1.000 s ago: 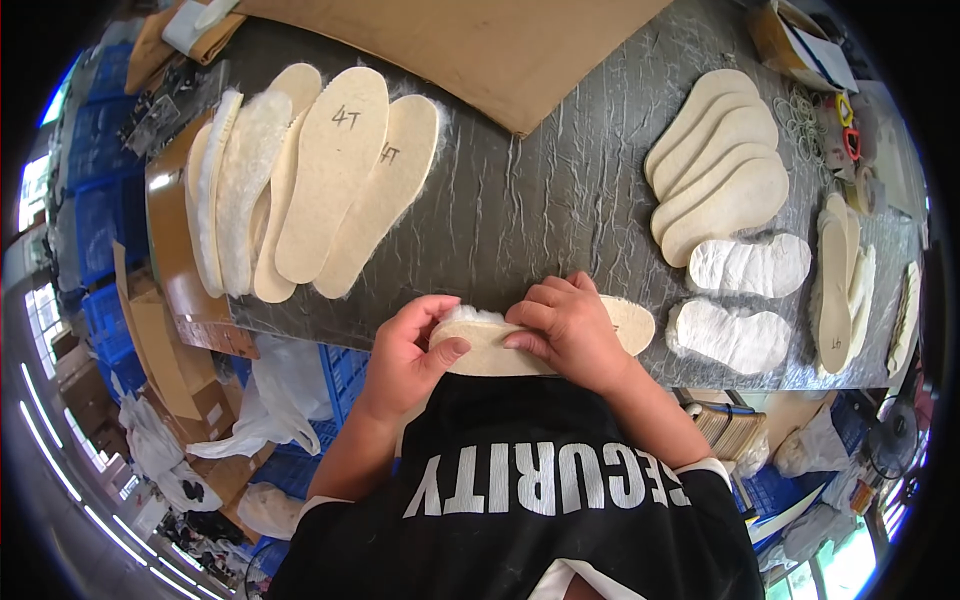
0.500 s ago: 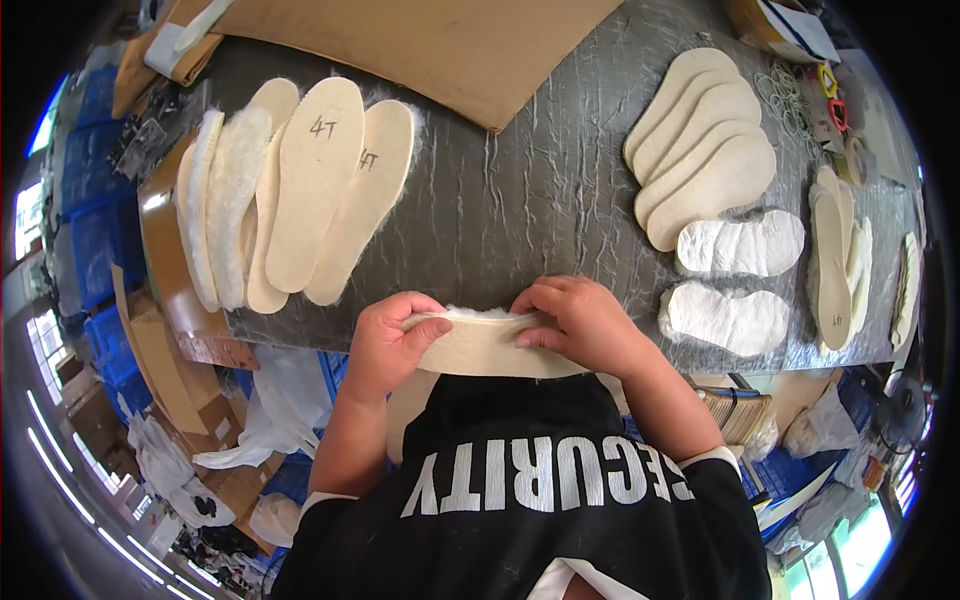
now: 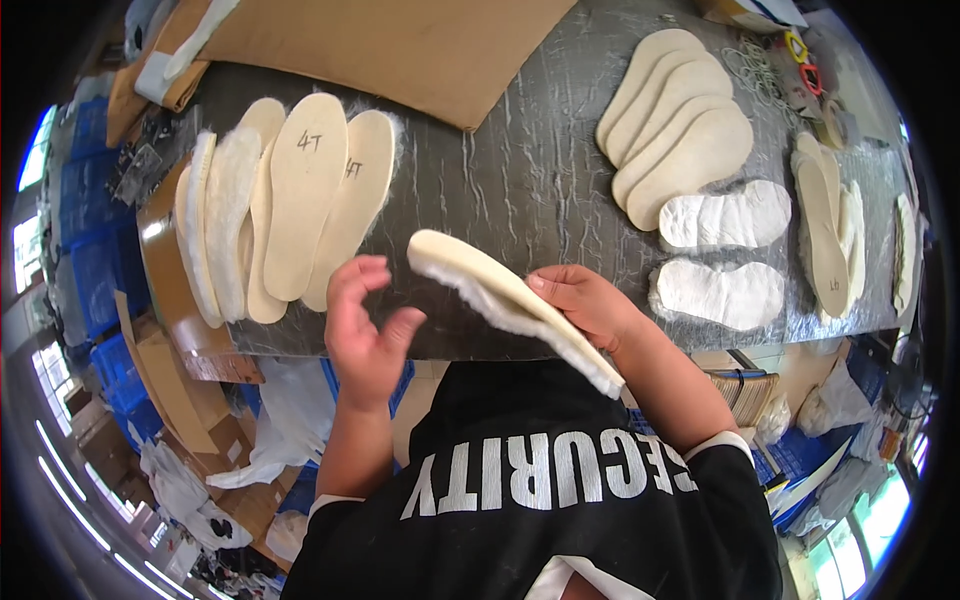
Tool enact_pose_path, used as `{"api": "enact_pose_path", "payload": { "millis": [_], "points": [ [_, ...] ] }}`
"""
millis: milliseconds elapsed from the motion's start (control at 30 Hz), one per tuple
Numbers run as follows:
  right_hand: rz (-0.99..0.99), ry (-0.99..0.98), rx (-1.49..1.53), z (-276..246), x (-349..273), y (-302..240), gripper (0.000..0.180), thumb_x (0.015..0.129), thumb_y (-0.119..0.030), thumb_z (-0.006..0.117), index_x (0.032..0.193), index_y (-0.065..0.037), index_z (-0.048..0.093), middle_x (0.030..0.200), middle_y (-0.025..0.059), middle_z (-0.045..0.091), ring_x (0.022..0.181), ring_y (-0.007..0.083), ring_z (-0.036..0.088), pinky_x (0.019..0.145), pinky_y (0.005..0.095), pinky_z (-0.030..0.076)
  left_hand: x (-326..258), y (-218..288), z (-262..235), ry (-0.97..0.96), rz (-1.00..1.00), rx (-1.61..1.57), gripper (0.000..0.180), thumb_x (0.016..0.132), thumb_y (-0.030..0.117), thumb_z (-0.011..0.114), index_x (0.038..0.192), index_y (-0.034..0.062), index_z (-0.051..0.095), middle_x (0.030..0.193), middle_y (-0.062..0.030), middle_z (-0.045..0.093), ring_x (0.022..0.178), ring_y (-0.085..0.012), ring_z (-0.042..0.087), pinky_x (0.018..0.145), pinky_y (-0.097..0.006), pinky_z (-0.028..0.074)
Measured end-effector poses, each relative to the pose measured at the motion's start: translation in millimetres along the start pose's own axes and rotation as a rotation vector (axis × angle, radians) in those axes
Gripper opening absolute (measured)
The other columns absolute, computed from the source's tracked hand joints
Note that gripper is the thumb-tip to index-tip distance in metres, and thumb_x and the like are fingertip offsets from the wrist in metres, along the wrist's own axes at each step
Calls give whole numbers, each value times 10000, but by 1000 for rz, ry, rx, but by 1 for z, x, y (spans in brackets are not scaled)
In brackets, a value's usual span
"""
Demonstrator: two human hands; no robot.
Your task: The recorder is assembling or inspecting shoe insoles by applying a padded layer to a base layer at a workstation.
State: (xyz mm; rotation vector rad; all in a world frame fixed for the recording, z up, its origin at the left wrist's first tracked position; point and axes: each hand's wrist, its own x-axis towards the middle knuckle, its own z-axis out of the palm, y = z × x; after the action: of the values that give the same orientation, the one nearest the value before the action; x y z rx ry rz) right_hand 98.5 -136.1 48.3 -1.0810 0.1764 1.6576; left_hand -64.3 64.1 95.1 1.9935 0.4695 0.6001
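Note:
A cream insole with a white fleecy side (image 3: 510, 298) is tilted over the table's near edge, its fleece toward my body. My right hand (image 3: 585, 305) grips it around the middle of its length, with the fingers partly hidden behind it. My left hand (image 3: 365, 330) is off the insole, fingers apart and nothing in it. Beyond that hand, on the left of the table, lies a group of fleece-backed insoles (image 3: 308, 200), two with handwritten marks, some standing on edge.
The dark table (image 3: 490, 190) has a crinkled covering. Fanned cream insoles (image 3: 700, 150) lie at the right, above two white fleece pieces (image 3: 722, 296). More insoles (image 3: 825, 235) are farther right. A cardboard sheet (image 3: 400, 50) covers the far edge, and scissors (image 3: 808, 75) lie at the far right.
My left hand has let go of the insole and moved left, its fingers spreading. The insole, held level in both hands before, is now raised and slanted in my right hand.

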Motion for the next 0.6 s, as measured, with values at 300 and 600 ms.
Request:
{"api": "enact_pose_path", "payload": {
  "millis": [300, 600],
  "points": [
    [109, -182, 172, 26, -23, 4, 297, 952, -216, 591, 1085, 46, 635, 872, 66, 678, 643, 75, 626, 535, 193, 517, 8, 62, 25, -283, 476, 453, 258, 551, 109, 812, 772, 125, 679, 995, 2, 594, 1006, -251, 455, 870, -409, 382],
    [164, -217, 170, 34, -39, 24, 208, 948, -174, 586, 1035, 4, 648, 789, 33, 668, 575, 57, 600, 468, 189, 479, 9, 78, 21, -476, 473, 372, 171, 652, 87, 747, 736, 114, 600, 1028, -13, 631, 1107, -219, 540, 1005, -460, 288]
  ]
}}
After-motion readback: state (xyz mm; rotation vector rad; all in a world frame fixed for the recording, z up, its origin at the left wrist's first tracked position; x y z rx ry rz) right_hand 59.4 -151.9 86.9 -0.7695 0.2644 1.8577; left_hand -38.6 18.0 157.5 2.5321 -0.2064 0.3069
